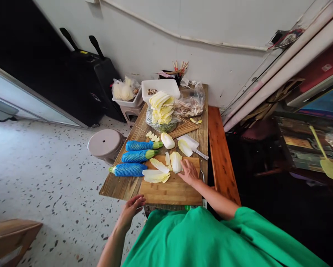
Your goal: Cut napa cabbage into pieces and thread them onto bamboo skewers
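My right hand [189, 172] reaches over the wooden cutting board [169, 193], fingers spread, at the right side of a small napa cabbage heart [176, 162]. Whether the fingertips touch it I cannot tell. Loose cabbage leaves [155, 176] lie on the board to the left. My left hand [133, 206] hangs by the near table edge, holding nothing, its fingers loosely bent and apart. Beyond the board are another cabbage heart [167, 141] and a cleaver [189, 142], its blade partly under a cabbage leaf [185, 147].
Several zucchini in blue foam nets [134, 157] lie left of the board. Farther back are bundled skewers [183, 129], stacked cabbage leaves [162, 105], a bag of mushrooms [191, 105] and a white tub [160, 87]. A stool [104, 142] stands left; a wooden bench [223, 159] runs right.
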A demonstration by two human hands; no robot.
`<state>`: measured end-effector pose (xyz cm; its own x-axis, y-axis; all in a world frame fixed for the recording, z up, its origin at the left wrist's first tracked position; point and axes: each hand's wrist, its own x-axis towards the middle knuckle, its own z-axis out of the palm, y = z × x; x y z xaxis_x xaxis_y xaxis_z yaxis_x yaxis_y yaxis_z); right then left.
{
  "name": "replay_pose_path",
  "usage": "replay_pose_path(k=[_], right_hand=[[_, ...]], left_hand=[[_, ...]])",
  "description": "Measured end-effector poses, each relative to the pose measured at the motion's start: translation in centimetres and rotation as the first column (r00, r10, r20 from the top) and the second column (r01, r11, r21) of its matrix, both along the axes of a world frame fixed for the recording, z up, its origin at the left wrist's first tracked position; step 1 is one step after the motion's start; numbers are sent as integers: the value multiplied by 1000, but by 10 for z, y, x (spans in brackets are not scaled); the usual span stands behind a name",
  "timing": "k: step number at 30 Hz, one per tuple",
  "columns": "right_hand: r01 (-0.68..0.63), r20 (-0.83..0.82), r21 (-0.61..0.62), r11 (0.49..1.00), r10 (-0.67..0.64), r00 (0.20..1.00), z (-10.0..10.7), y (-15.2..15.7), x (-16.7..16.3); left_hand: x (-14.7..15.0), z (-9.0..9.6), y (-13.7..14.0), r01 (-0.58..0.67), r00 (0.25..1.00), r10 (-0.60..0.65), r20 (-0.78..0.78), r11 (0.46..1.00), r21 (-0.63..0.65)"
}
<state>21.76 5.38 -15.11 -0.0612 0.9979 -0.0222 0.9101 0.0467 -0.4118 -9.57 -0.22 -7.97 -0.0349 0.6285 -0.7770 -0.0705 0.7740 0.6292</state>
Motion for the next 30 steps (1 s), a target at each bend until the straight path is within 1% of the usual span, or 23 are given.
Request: replay_pose_path(k=[3, 5, 7, 13, 15, 17, 20, 23, 26, 30], right_hand=[[-47, -23, -5, 999, 46, 999, -3, 10, -16], [-60, -40, -4, 998, 60, 997, -4, 13, -17], [-80, -61, -1, 997, 79, 995, -4, 14, -10], [-148, -114, -2, 989, 146, 983, 0, 4, 23], [-122, -114, -13, 992, 120, 986, 1, 3, 28], [-61, -98, -32, 998, 58, 993, 2, 7, 27], [52, -59, -78, 996, -56, 997, 1, 18, 16], [145, -27, -128, 981, -150, 988, 1, 30, 2], [202, -13, -164, 966, -207, 978, 1, 32, -3], [232, -7, -175, 957, -237, 972, 2, 26, 5]], left_hand=[[8, 1, -1, -6, 1000, 6, -12, 1000, -4], [10, 3, -3, -7, 1000, 7, -4, 1000, 3], [10, 4, -6, -5, 1000, 5, 4, 1000, 10], [8, 5, -18, -16, 1000, 16, 2, 1000, -7], [9, 5, -19, -15, 1000, 15, 12, 1000, -9], [12, 5, -19, -7, 1000, 7, 26, 1000, -2], [19, 5, -18, -1, 999, 0, 38, 1000, 11], [27, 3, -18, -23, 1000, 23, -4, 1000, 14], [31, -3, -21, -52, 998, 53, -41, 998, 20], [29, -10, -27, -60, 997, 61, -42, 998, 7]])
